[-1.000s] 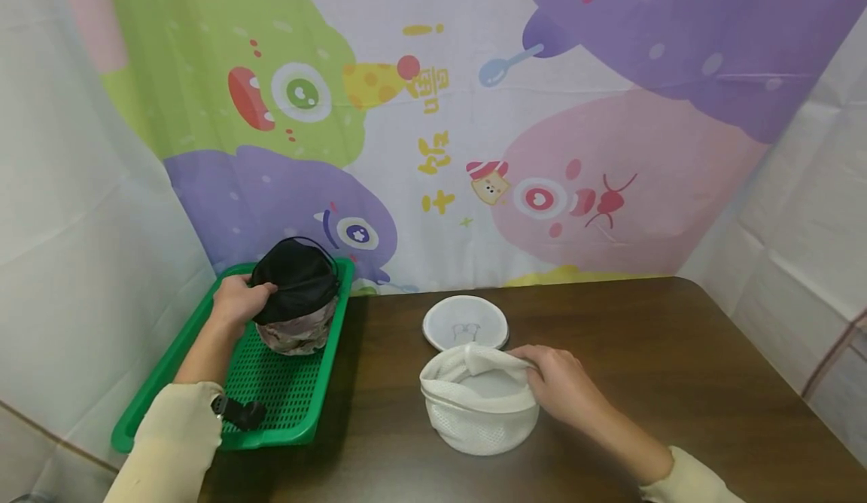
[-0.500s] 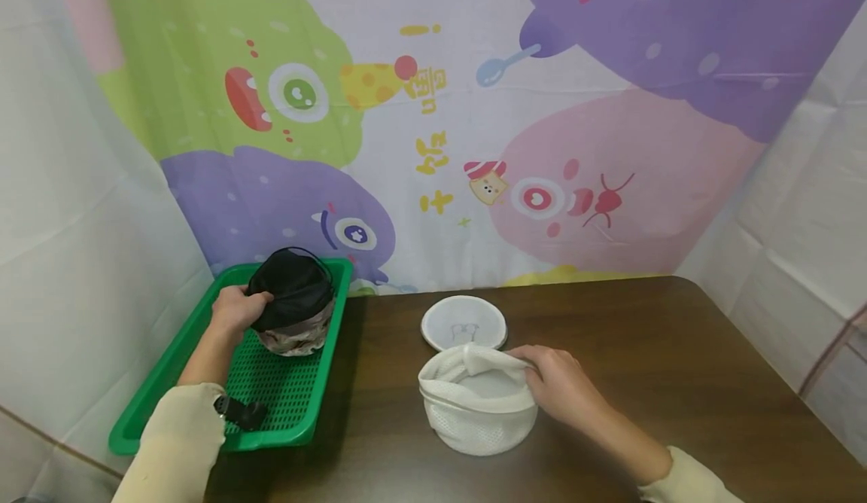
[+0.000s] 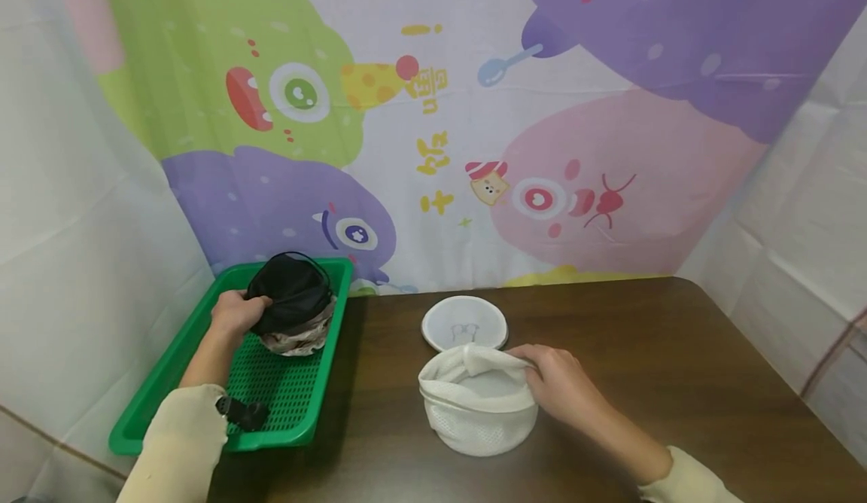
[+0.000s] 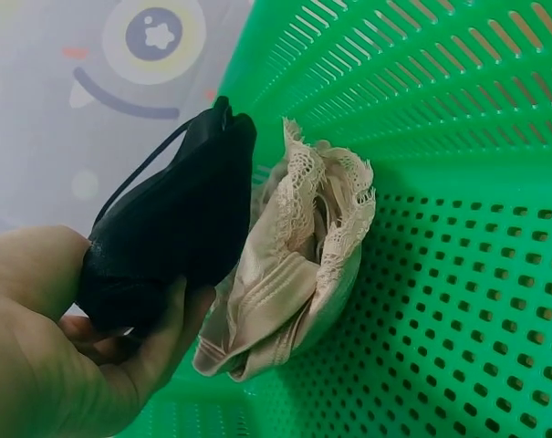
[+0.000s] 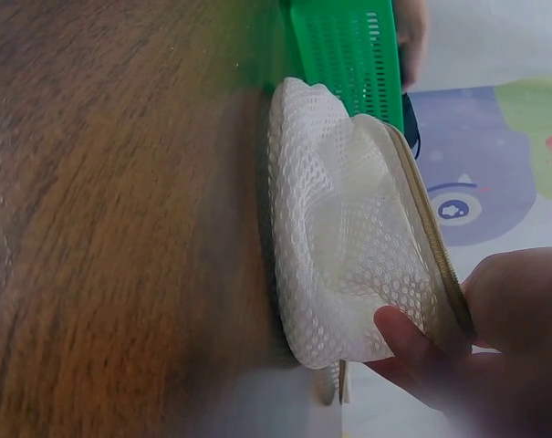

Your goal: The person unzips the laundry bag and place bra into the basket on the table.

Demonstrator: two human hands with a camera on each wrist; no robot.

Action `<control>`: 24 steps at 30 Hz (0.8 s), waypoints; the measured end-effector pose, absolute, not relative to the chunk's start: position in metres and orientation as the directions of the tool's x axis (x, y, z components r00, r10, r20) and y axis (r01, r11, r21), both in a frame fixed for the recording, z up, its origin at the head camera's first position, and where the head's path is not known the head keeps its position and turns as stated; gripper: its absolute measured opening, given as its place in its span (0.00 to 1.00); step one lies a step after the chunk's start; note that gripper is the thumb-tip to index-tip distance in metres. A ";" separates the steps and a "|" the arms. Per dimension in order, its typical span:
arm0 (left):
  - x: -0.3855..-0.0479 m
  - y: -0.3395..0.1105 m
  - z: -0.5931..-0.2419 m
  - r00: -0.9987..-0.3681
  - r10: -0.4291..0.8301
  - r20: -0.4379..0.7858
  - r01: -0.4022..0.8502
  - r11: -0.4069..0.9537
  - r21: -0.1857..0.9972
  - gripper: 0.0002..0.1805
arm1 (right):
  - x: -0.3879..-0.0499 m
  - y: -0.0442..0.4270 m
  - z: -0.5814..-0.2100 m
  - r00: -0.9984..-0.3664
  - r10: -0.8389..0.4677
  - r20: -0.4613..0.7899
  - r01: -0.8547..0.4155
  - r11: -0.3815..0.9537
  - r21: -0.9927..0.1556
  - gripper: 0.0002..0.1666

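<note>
My left hand (image 3: 237, 311) grips a folded black bra (image 3: 290, 292) with a thin strap looping up, over the far end of the green basket (image 3: 308, 420). In the left wrist view, the thumb and fingers hold the black bra (image 4: 171, 219) by its lower edge. Beside it, a beige lace-trimmed bra (image 4: 289, 274) lies folded in the basket. On the table, my right hand (image 3: 558, 382) pinches the rim of a white mesh laundry bag (image 3: 481, 428), whose mouth gapes upward. The right wrist view shows a zip along the rim of the bag (image 5: 348, 228).
Behind the bag lies its round white lid (image 3: 465, 321), touching or close to the rim. The brown table (image 3: 643, 352) ends at a cartoon-printed cloth (image 3: 406, 247). A black band (image 3: 244, 413) is on my left wrist, above the basket's near end.
My left hand has lowered slightly with the black bra, which now sits a little deeper in the basket. My right hand and the laundry bag have stayed in place.
</note>
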State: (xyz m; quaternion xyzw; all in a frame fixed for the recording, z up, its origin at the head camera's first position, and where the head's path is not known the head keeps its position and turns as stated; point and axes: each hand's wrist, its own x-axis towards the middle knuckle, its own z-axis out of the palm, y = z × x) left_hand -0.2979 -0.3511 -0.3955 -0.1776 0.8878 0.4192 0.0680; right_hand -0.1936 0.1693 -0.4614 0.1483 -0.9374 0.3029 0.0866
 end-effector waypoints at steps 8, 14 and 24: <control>-0.304 -0.354 -0.403 -0.924 -0.290 -0.250 -0.379 0.594 0.709 0.44 | -0.195 0.170 -0.461 -0.942 -0.226 0.249 -0.329 0.770 -0.547 0.23; -0.305 -0.354 -0.405 -0.928 -0.259 -0.267 -0.372 0.597 0.711 0.44 | -0.195 0.169 -0.459 -0.944 -0.219 0.247 -0.322 0.776 -0.542 0.22; -0.296 -0.346 -0.402 -0.941 -0.154 -0.303 -0.334 0.581 0.742 0.41 | -0.197 0.167 -0.459 -0.940 -0.223 0.257 -0.332 0.770 -0.545 0.23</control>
